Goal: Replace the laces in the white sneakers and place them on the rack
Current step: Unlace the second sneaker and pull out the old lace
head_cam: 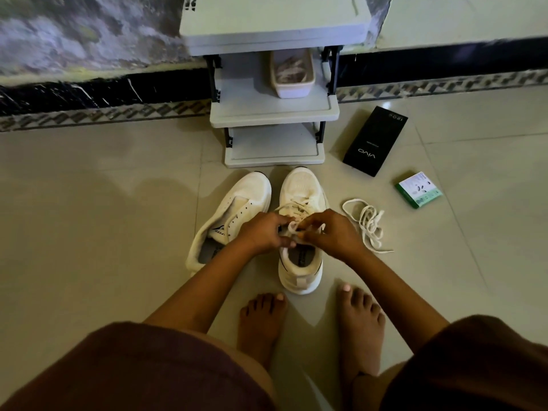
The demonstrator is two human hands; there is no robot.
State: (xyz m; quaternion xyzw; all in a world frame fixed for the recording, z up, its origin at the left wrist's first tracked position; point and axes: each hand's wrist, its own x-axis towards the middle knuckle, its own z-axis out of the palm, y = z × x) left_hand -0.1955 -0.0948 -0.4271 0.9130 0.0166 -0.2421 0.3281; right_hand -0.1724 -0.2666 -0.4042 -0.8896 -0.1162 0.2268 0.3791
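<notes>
Two white sneakers stand on the tiled floor before a grey rack [274, 114]. The left sneaker [237, 203] has bare eyelets and no lace. The right sneaker [302, 191] is threaded with a cream lace [293, 204]. Over its tongue, my left hand [262, 232] and my right hand [330, 234] meet, and each pinches part of that lace near the top eyelets. A loose cream lace [367, 225] lies in a tangle on the floor to the right of the shoes.
A white tub [292, 89] of pale items sits on the rack's middle shelf. A black phone box [375, 140] and a small green box [418, 189] lie on the floor at the right. My bare feet [308, 330] rest just behind the right sneaker.
</notes>
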